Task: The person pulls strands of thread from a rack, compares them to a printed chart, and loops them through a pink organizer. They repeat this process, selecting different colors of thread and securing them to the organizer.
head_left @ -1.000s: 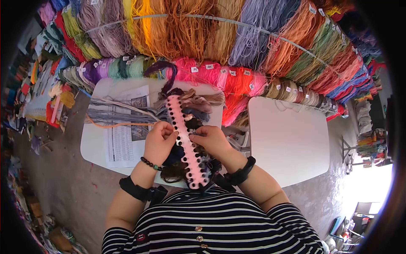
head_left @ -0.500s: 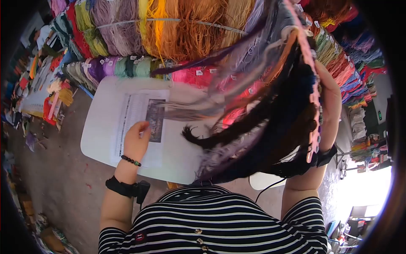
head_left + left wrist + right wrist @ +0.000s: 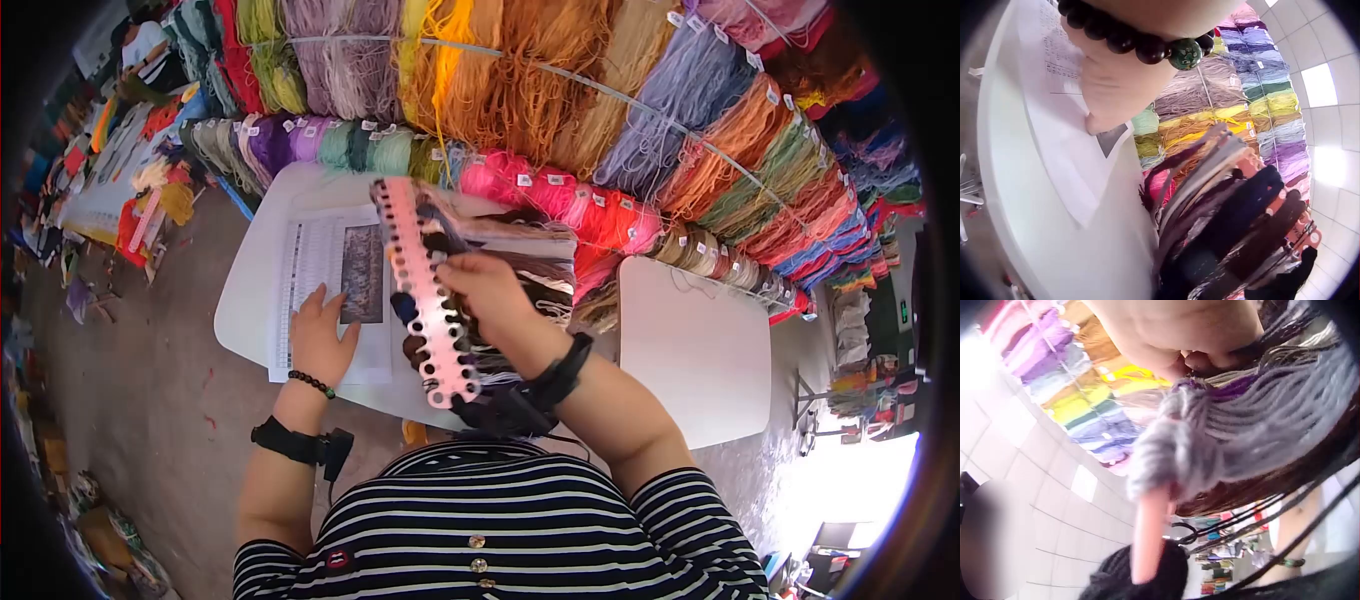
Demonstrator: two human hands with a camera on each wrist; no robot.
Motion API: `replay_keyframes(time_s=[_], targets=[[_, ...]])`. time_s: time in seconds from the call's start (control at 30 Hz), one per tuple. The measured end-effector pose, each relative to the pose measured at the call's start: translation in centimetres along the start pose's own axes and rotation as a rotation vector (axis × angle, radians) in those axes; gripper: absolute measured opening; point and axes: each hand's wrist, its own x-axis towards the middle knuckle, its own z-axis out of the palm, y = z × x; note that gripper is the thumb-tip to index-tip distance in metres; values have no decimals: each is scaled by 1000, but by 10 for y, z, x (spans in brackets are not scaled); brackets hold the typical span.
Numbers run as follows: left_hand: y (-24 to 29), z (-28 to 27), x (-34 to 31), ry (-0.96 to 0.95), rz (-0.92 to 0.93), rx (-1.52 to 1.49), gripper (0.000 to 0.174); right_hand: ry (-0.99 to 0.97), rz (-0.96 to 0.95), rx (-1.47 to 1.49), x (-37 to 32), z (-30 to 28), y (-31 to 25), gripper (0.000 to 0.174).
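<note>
Seen from overhead, the right hand (image 3: 492,290) grips the pink thread organizer (image 3: 421,282), held tilted over the white counter (image 3: 248,292), while the left hand (image 3: 322,342) lies flat, fingers straight, on the printed chart (image 3: 318,255). At the left wrist, that palm presses the paper, with the thread bundles (image 3: 1222,206) hanging just beside. At the right wrist, fingers curl round the grey strands (image 3: 1222,444) against the pink strip.

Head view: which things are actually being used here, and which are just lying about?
In use: pink thread card, gripped by the right hand; its tied thread bundles; printed chart under the left hand.
Lying about: hanging skeins; second white table; clutter at far left.
</note>
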Motion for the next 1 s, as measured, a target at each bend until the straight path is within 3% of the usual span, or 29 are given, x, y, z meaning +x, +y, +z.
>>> replay_keyframes(time_s=[0.1,0.13,0.27,0.37,0.47,0.57,0.6,0.63,0.77,0.9,1.0], targets=[[-1,-8,5,-92,-136,-370,30,58,-13,-211,17,-11,50,17],[11,-9,1,-63,-292,-627,18,77,-18,-270,17,-13,58,18],[30,2,9,-246,-596,-1319,20,74,-9,-281,7,-12,61,19],[36,23,21,-271,-528,-1320,23,51,35,-260,3,-14,62,17],[45,45,18,-218,-511,-1247,25,56,49,-573,-9,-15,50,19],[57,52,17,-177,-501,-1248,27,207,-248,-1091,-22,-22,25,21],[59,56,16,-156,-476,-1225,27,279,-393,-1081,-21,-32,25,22],[60,58,15,-137,-452,-1202,28,269,-386,-829,-11,-47,30,21],[71,50,14,-129,-431,-1162,31,-48,-304,-741,-26,-15,-3,19],[75,41,14,-168,-478,-1209,34,-117,-11,-671,-4,-12,43,23],[70,40,10,-231,-511,-1296,36,-116,65,-616,-1,-11,43,24]])
